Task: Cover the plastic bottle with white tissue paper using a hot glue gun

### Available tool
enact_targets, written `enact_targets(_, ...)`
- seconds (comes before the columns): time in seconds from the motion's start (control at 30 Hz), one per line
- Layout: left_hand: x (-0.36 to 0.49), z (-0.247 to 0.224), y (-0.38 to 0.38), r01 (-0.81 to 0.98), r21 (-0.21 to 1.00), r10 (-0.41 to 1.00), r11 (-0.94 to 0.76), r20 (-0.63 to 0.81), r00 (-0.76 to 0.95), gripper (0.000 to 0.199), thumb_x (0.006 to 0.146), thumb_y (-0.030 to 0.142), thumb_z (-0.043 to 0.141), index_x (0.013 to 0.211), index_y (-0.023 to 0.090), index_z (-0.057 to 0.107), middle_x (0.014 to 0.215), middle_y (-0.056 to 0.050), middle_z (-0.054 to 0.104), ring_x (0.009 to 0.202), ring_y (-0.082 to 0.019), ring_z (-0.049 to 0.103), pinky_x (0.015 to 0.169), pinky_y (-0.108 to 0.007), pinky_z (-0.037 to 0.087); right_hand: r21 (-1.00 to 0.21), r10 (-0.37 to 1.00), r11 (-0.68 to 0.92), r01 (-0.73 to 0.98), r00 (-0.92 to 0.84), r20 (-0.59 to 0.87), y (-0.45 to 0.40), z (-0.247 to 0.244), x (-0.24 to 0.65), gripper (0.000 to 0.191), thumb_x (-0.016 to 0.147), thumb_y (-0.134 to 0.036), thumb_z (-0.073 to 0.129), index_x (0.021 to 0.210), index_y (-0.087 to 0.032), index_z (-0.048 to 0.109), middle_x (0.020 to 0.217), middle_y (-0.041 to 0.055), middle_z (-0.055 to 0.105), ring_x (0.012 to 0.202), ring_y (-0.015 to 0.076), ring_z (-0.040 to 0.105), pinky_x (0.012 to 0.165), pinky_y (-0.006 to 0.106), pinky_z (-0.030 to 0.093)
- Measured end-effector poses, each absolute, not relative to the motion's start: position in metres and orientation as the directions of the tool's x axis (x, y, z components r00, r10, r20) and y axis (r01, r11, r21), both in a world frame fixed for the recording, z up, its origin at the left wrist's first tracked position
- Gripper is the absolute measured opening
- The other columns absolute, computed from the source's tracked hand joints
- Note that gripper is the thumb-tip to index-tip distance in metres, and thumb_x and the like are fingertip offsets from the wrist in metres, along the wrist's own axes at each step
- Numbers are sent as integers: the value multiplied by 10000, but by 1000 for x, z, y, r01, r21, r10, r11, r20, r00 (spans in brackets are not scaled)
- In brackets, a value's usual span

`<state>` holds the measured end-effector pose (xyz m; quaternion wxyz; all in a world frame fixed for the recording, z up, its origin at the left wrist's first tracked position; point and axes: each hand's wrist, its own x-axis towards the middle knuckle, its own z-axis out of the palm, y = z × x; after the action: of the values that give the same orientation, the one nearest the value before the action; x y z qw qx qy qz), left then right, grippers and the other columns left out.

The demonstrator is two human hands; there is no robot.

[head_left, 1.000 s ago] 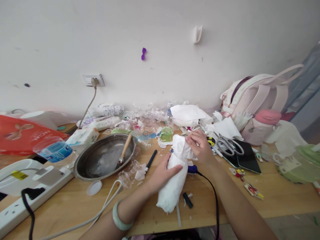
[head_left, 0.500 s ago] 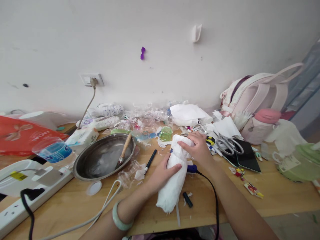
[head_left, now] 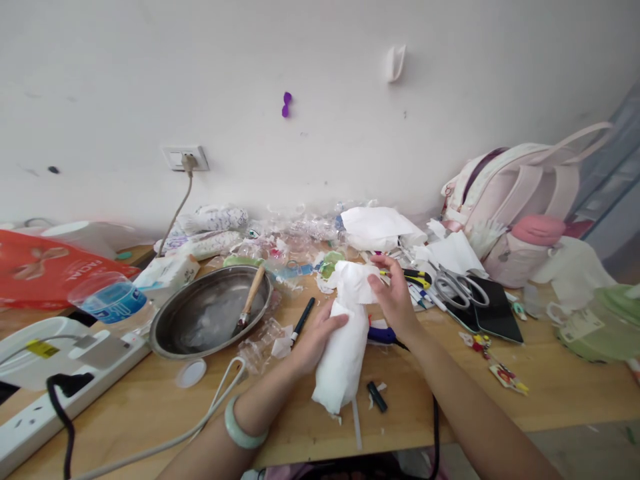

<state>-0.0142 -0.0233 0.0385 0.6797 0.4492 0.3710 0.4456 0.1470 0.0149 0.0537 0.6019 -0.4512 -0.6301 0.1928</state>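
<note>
A white paper-wrapped bundle (head_left: pixel 342 357), bottle-like in shape, leans above the front of the wooden table. Around its left side is my left hand (head_left: pixel 319 339), thumb across the front. My right hand (head_left: pixel 395 297) pinches a loose flap of white paper (head_left: pixel 357 280) at the bundle's upper end. Part of the right fingers is hidden behind that paper. Just right of the bundle lies a blue-handled tool (head_left: pixel 381 334) with a black cord. A black marker (head_left: pixel 303 320) rests to the left, and its dark cap (head_left: pixel 377 397) is near the front edge.
At left are a metal basin (head_left: pixel 163 333) with a brush (head_left: pixel 250 297) and a power strip (head_left: pixel 115 350). Plastic scraps line the wall. Grey scissors (head_left: pixel 460 291), a yellow-black cutter (head_left: pixel 417 277), a dark tablet (head_left: pixel 495 313) and a pink backpack (head_left: pixel 510 187) are at right.
My right hand has opened the paper flap outward to the right at the bundle's top. My left hand has shifted slightly left and up, and the bundle stands a little more upright.
</note>
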Motion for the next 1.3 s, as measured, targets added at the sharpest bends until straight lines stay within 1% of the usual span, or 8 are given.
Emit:
enact_targets(0.1,-15,37,-20,-309,930,957,200,-118,267,460,693,386,612,1102,181,560,1033,-63,647,928,-244,583,792,-319,438,-803,808,510,308,148,570,15,50,142,297,755,-448,588,918,-220,488,939,39,534,914,208,502,861,369,380)
enact_targets(0.23,-14,36,-16,-229,969,990,96,-70,121,435,714,441,604,1055,188,515,1017,-50,619,922,-219,573,787,-304,438,-757,781,547,356,107,615,12,50,135,202,763,-389,594,760,-215,491,773,0,491,770,173,470,760,320,383)
enact_targets(0.47,-11,44,-18,-230,971,993,64,-39,113,609,669,472,660,1109,215,327,902,-18,596,757,-182,594,683,-306,463,-813,816,534,232,109,567,8,49,131,144,798,-346,575,764,-208,555,803,5,540,785,165,500,752,295,394)
enact_targets(0.57,-12,44,-20,-230,973,992,27,2,126,583,696,486,636,1087,225,292,867,3,576,689,-153,574,636,-285,451,-835,836,514,196,105,539,8,49,131,143,786,-339,594,755,-202,566,826,9,547,809,168,514,780,300,395)
enact_targets(0.77,-14,38,-20,-217,975,989,-50,78,124,556,706,515,624,1036,232,277,937,-12,563,801,-168,583,727,-304,449,-825,827,526,206,101,553,3,53,129,160,769,-340,621,707,-205,562,851,16,565,862,181,533,819,310,394)
enact_targets(0.97,-14,40,-21,-204,978,995,-34,51,81,575,659,546,648,982,233,290,980,-28,549,922,-214,579,791,-340,442,-774,793,569,278,66,606,-7,59,125,163,786,-334,611,701,-214,539,832,17,564,843,184,528,795,319,396)
enact_targets(1.13,-13,43,-22,-171,984,997,-58,68,49,465,732,527,583,972,227,322,929,-12,563,845,-181,582,748,-312,444,-741,767,593,314,59,639,-9,61,124,195,779,-315,623,663,-211,505,808,10,550,819,181,524,776,315,385)
enact_targets(1.3,-12,41,-23,-153,983,994,-102,105,14,389,787,517,524,965,232,329,925,-1,559,882,-171,571,781,-297,430,-741,765,600,303,53,641,-9,61,124,191,777,-298,627,663,-210,501,802,5,546,817,175,519,774,311,383)
